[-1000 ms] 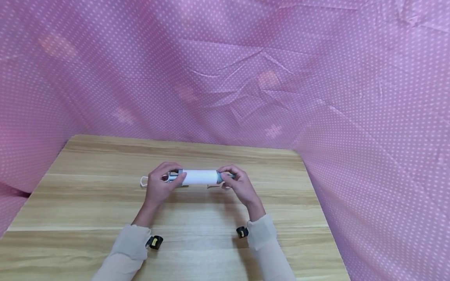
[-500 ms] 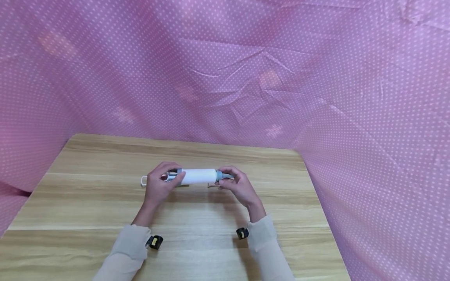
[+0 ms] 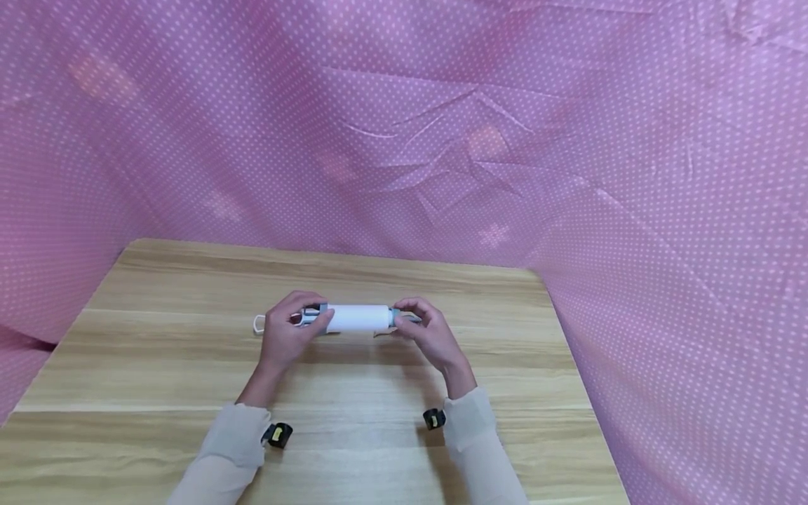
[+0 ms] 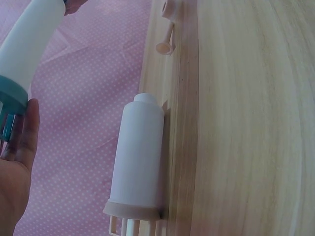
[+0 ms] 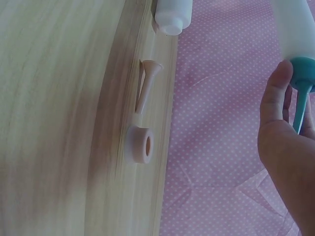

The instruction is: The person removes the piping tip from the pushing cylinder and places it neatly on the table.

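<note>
Above the table a white syringe-like tube [image 3: 360,318] lies level between my hands. My left hand [image 3: 287,337] grips it at the teal collar [image 4: 12,93], fingers on one side and thumb on the other. At the other end my right hand [image 3: 432,337] pinches the teal ring cap [image 5: 301,71], from which a slim teal nozzle [image 5: 300,110] sticks out between the fingers. A second white tube [image 4: 138,152] with a beige collar [image 4: 133,210] lies on the table beneath, mostly hidden in the head view.
Beside the second tube's neck, a beige nozzle [image 5: 147,81] and a beige ring cap [image 5: 139,144] rest on the wooden table [image 3: 353,435]. A white loop [image 3: 259,324] shows left of my left hand; cannot tell which tube it belongs to. Pink dotted cloth [image 3: 404,140] hangs behind.
My right fingers and thumb have shifted about the teal cap: the thumb dropped lower half a second ago and is now back up against it. My left hand keeps its grip.
</note>
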A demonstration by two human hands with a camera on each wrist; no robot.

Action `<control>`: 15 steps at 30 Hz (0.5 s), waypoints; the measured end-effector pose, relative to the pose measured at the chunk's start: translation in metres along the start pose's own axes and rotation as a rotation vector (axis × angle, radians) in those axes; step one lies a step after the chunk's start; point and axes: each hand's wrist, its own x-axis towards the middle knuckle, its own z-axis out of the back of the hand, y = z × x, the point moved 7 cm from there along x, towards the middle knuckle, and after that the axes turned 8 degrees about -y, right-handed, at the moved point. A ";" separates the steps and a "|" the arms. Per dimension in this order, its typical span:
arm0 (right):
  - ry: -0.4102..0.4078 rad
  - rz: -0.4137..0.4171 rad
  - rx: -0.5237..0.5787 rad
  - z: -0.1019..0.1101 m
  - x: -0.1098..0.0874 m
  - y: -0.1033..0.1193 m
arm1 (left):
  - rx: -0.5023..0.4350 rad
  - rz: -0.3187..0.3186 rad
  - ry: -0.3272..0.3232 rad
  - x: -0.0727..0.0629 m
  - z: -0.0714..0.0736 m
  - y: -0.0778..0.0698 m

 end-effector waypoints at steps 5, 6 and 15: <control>-0.009 -0.005 0.025 0.003 -0.002 -0.002 | 0.016 0.038 0.000 -0.002 -0.001 -0.001; -0.010 -0.005 0.041 0.003 -0.002 -0.002 | 0.014 0.047 0.000 -0.002 -0.001 -0.005; -0.016 0.004 0.163 0.009 -0.004 0.000 | 0.024 0.140 0.049 -0.001 0.002 -0.042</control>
